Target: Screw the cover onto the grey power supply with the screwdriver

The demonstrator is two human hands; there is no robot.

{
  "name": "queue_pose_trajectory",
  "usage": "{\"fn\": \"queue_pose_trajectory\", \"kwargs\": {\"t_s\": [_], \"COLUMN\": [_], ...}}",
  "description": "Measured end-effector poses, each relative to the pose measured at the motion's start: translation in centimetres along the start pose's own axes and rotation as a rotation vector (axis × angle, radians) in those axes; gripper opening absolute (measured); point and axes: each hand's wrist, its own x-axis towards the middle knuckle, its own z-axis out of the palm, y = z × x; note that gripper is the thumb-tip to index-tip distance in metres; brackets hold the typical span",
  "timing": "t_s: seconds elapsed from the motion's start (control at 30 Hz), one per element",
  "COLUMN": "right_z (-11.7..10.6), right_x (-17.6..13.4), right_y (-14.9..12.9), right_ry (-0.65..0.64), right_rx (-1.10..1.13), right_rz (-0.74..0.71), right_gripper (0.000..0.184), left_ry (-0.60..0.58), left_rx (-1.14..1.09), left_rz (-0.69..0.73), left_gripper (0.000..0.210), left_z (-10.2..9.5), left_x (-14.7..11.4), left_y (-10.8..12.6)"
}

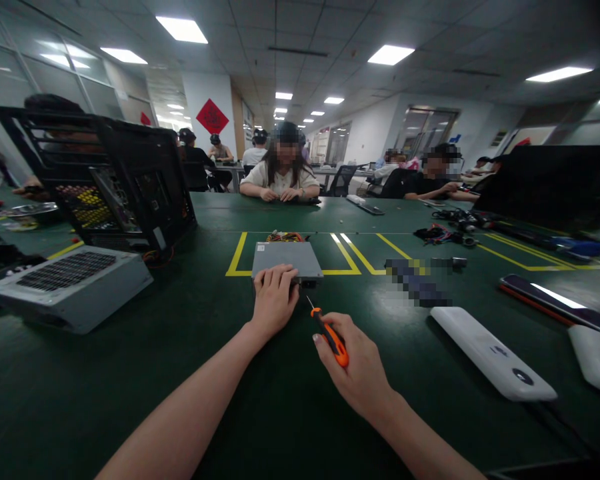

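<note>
A grey computer power supply [286, 257] lies on the green table in front of me, with a bundle of coloured wires [285, 237] behind it. My left hand [275, 297] grips its near left edge, fingers on top and thumb down at the front side. My right hand [353, 357] holds an orange and black screwdriver [330, 337] between thumb and fingers. The screwdriver's thin shaft points up and left at the power supply's near face, and its tip appears just short of the metal. A black socket shows on that face, to the right of my left hand.
To the left stand a larger power supply [80, 287] and an open black computer case [125, 193]. On the right are a white device [493, 353], a phone [563, 303] and black cables [450, 227]. A person [280, 173] sits across the table.
</note>
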Motion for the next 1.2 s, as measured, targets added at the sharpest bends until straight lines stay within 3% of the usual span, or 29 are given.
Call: {"fn": "queue_pose_trajectory", "kwargs": {"t_s": [0.17,0.4,0.57,0.77,0.97,1.2], "right_z": [0.06,0.02,0.05,0.06,-0.02,-0.11], "right_x": [0.02,0.00,0.01,-0.04,0.01,-0.04], "right_y": [0.10,0.08,0.22,0.37,0.14,0.13], "right_ry": [0.013,0.020,0.043,0.017,-0.042,-0.028], "right_rx": [-0.072,0.019,-0.077,-0.010,-0.062,0.052], "right_rz": [-0.121,-0.007,-0.144,-0.007,-0.161,0.027], "right_gripper": [0.015,0.019,0.014,0.023,0.017,0.023], "left_ry": [-0.014,-0.012,-0.015,-0.014,-0.020,-0.009], "left_rx": [0.006,0.006,0.002,-0.007,-0.009,-0.003], "left_rz": [-0.001,-0.006,0.000,-0.005,-0.004,0.001], "left_gripper": [0.027,0.027,0.027,0.026,0.027,0.025], "left_z": [0.03,0.04,-0.04,0.04,0.04,0.04], "left_x": [-0.03,-0.01,-0.01,-0.04,-0.01,0.01], "left_y": [0.03,0.06,0.05,0.08,0.04,0.12]}}
